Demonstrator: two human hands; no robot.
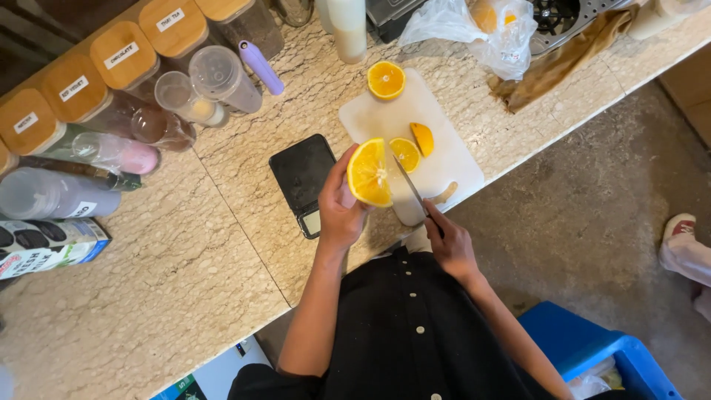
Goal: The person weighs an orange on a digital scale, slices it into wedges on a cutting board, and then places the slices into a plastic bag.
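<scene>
My left hand (339,207) holds up an orange half (369,172), cut face towards the camera, above the near edge of a white cutting board (444,152). My right hand (449,241) grips a knife (411,187) whose blade points up towards the board, its tip just right of the held half. On the board lie another orange half (386,80), an orange slice (405,153) and an orange wedge (423,138).
A black kitchen scale (303,178) lies left of the board on the marble counter (185,252). Jars with wooden lids (122,55), plastic containers (218,78) and a purple tube (261,68) stand at the back left. Plastic bag (481,30), brown cloth (563,59), blue bin (592,348).
</scene>
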